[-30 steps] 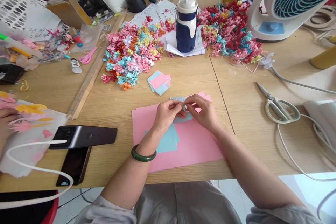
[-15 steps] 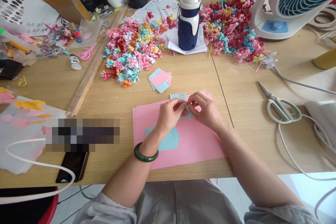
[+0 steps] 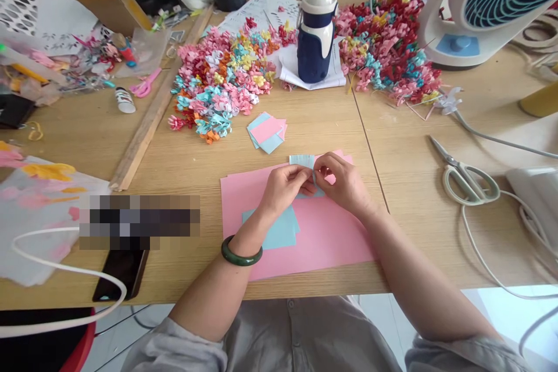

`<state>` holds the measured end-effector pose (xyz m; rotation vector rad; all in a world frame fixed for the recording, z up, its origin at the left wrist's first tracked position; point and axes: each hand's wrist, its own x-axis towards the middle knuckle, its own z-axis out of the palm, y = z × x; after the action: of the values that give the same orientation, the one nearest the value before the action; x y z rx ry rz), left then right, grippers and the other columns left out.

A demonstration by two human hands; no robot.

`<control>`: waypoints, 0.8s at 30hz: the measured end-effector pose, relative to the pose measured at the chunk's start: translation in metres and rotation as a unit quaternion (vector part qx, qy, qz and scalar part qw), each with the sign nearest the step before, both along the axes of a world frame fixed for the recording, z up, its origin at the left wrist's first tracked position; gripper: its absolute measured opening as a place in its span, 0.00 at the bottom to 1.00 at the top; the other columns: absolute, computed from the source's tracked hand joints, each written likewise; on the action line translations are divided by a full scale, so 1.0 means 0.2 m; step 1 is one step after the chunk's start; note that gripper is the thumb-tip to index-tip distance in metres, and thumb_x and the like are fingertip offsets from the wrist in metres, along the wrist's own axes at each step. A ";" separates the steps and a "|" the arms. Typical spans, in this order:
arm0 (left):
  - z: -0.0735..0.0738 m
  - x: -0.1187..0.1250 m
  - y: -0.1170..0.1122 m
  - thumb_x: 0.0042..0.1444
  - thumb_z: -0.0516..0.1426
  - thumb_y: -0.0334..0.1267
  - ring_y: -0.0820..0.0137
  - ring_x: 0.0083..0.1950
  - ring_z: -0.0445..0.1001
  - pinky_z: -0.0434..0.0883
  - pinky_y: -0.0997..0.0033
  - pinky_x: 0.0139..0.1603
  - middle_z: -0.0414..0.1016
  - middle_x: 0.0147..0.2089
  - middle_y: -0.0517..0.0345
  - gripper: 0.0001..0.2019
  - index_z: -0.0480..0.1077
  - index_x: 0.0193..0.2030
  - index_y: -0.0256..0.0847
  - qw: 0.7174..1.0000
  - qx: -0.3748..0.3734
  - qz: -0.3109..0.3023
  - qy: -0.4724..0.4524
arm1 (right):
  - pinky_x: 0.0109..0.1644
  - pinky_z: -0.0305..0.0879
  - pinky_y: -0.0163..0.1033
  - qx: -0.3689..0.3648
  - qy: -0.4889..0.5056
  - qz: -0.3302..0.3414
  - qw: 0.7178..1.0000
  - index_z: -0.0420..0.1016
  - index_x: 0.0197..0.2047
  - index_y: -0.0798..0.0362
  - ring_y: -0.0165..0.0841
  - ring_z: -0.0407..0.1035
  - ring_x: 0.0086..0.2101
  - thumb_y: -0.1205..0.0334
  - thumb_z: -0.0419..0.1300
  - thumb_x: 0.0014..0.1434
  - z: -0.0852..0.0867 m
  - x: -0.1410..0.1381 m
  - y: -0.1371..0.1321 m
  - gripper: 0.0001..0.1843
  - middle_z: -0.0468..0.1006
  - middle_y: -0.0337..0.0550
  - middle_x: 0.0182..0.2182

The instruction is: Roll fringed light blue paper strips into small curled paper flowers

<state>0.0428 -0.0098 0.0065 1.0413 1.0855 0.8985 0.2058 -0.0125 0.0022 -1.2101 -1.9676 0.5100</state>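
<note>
Between my fingertips is a small light-blue paper strip (image 3: pixel 300 160), its far edge cut into a fringe. My left hand (image 3: pixel 285 186) pinches it from the left, thumb and forefinger together. From the right, my right hand (image 3: pixel 337 179) pinches the strip's end close to the left fingertips; the fingers partly hide that end. Both hands hover over pink paper sheets (image 3: pixel 335 232). Light-blue paper pieces (image 3: pixel 279 229) lie on the pink sheets, below my left hand. Farther back, a small pile of pink and blue paper pieces (image 3: pixel 267 132) rests on the table.
Heaps of curled paper flowers (image 3: pixel 231 81) spread behind, around a navy bottle (image 3: pixel 314 40). Scissors (image 3: pixel 466 177) lie on the right, near a white cable. A fan (image 3: pixel 462 23) stands at the back right. Left are a wooden strip (image 3: pixel 143 133) and a phone (image 3: pixel 122 270).
The fringed strip has shifted slightly right and turned between my fingers, so its fringe looks flatter and less spread. Both hands stay pinched in nearly the same place.
</note>
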 end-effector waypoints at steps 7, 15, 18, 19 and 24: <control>0.01 -0.02 0.01 0.48 0.67 0.44 0.72 0.27 0.78 0.79 0.73 0.31 0.78 0.26 0.55 0.15 0.75 0.32 0.32 0.998 -0.040 0.011 -0.048 | 0.36 0.71 0.38 -0.011 0.063 0.038 0.997 0.71 0.35 0.52 0.30 0.70 0.33 0.70 0.54 0.63 0.01 0.00 0.00 0.07 0.74 0.42 0.34; 0.01 -0.02 0.00 0.53 0.65 0.45 0.71 0.27 0.79 0.79 0.72 0.31 0.79 0.27 0.55 0.14 0.75 0.35 0.33 0.999 0.030 0.000 -0.019 | 0.36 0.75 0.37 -0.100 0.165 -0.003 0.981 0.74 0.36 0.52 0.29 0.71 0.33 0.68 0.58 0.61 0.02 -0.02 -0.01 0.05 0.75 0.40 0.34; 0.00 -0.02 0.00 0.56 0.62 0.45 0.71 0.27 0.79 0.79 0.72 0.31 0.79 0.27 0.56 0.13 0.75 0.35 0.34 0.998 0.070 -0.004 0.006 | 0.36 0.75 0.37 -0.094 0.154 0.001 0.983 0.74 0.36 0.51 0.29 0.71 0.33 0.68 0.58 0.61 0.03 -0.02 -0.01 0.04 0.76 0.40 0.34; -0.01 -0.01 0.00 0.56 0.62 0.45 0.70 0.27 0.79 0.79 0.72 0.31 0.79 0.27 0.56 0.13 0.75 0.35 0.34 0.997 0.071 -0.001 0.009 | 0.36 0.75 0.37 -0.090 0.149 0.006 0.985 0.74 0.36 0.51 0.29 0.71 0.34 0.68 0.58 0.61 0.03 -0.01 -0.01 0.04 0.76 0.40 0.34; -0.01 0.00 0.00 0.56 0.62 0.45 0.69 0.28 0.80 0.80 0.72 0.32 0.80 0.28 0.54 0.13 0.75 0.35 0.33 0.998 0.055 0.000 0.001 | 0.35 0.74 0.36 -0.064 0.114 0.010 0.991 0.73 0.36 0.51 0.29 0.70 0.34 0.70 0.57 0.61 0.04 0.00 -0.01 0.05 0.75 0.40 0.34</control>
<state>0.0420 -0.0099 0.0054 1.1333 1.0472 0.9660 0.2055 -0.0140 0.0095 -1.1553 -1.7762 0.7597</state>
